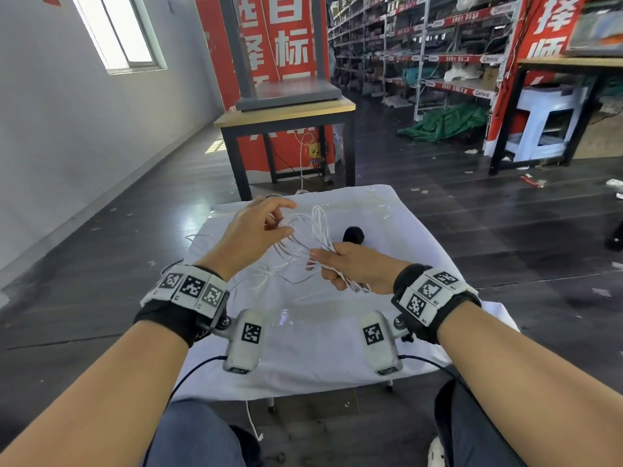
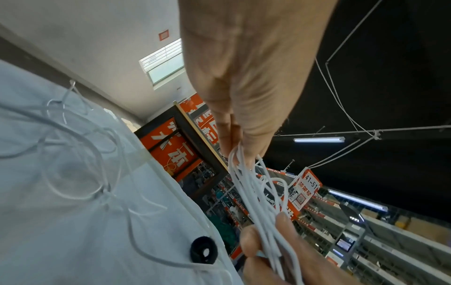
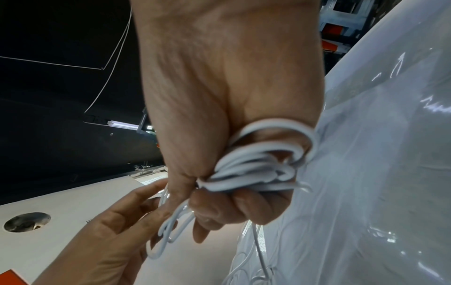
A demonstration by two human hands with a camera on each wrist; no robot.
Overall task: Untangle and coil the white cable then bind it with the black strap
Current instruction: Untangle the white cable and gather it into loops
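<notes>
The white cable point(image 1: 313, 230) is gathered into several long loops held above the table between both hands. My right hand point(image 1: 323, 264) grips the bundle's near end in a fist; in the right wrist view the cable point(image 3: 256, 169) is bunched inside that right hand point(image 3: 219, 208). My left hand point(image 1: 283, 224) pinches the far end of the loops, and its fingertips point(image 2: 244, 142) close on the cable point(image 2: 253, 189). A loose tangled stretch of cable point(image 2: 73, 173) still lies on the cloth. The black strap point(image 1: 354, 234), rolled into a small ring point(image 2: 203, 249), lies on the table beyond my right hand.
The small table point(image 1: 320, 332) is covered with white cloth under clear plastic. One cable end point(image 1: 251, 419) hangs off its near edge by my knees. A wooden table point(image 1: 286, 112) with a grey stand is ahead; storage shelves point(image 1: 421, 45) fill the right.
</notes>
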